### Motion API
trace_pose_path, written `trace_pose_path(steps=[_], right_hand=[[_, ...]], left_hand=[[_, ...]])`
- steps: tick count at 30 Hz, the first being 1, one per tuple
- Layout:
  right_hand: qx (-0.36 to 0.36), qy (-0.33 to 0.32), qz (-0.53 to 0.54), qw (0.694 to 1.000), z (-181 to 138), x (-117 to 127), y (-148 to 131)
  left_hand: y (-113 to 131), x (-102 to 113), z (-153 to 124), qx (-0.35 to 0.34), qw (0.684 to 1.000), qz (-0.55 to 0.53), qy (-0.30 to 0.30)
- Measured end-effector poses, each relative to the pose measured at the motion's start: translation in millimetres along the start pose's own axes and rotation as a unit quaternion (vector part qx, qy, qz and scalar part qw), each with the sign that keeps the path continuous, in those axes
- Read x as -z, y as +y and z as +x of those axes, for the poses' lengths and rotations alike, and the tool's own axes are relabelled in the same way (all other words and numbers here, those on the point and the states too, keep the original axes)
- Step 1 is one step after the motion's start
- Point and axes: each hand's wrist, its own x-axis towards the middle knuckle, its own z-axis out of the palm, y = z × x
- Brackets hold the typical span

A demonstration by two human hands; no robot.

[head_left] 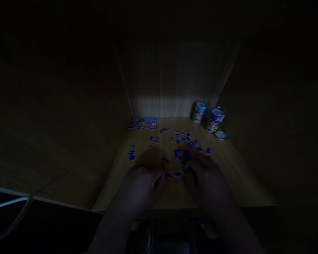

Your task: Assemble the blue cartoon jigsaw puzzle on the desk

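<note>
The scene is very dark. My left hand [143,185] and my right hand [205,176] rest side by side on a wooden desk [235,176], fingers curled down around a small joined cluster of puzzle pieces [178,160]. The fingertips of both hands touch its lower edge. What each hand pinches is hidden in shadow. Several loose blue puzzle pieces [184,137] lie scattered just beyond the hands, and a few more pieces [131,154] lie to the left.
A picture card [143,123] with cartoon figures lies at the back left of the desk. Two printed round tins [200,111] [215,119] stand at the back right, a round lid [221,135] beside them. Wooden walls enclose the desk on three sides.
</note>
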Motion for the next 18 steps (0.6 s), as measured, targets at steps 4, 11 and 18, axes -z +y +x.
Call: trace_pose_path(steps=[4, 11, 18], right_hand=[[0.001, 0.002, -0.007, 1.000, 0.5, 1.6, -1.6], [-0.012, 0.007, 0.013, 1.000, 0.6, -1.1, 1.0], [0.048, -0.058, -0.020, 0.997, 51.8, 27.6, -15.0]], left_hand=[[0.7, 1.1, 0.3, 0.009, 1.000, 0.002, -0.009], [2.5, 3.7, 1.8, 0.015, 0.999, -0.011, -0.027], [4.5, 4.8, 2.2, 0.026, 0.999, -0.032, -0.025]])
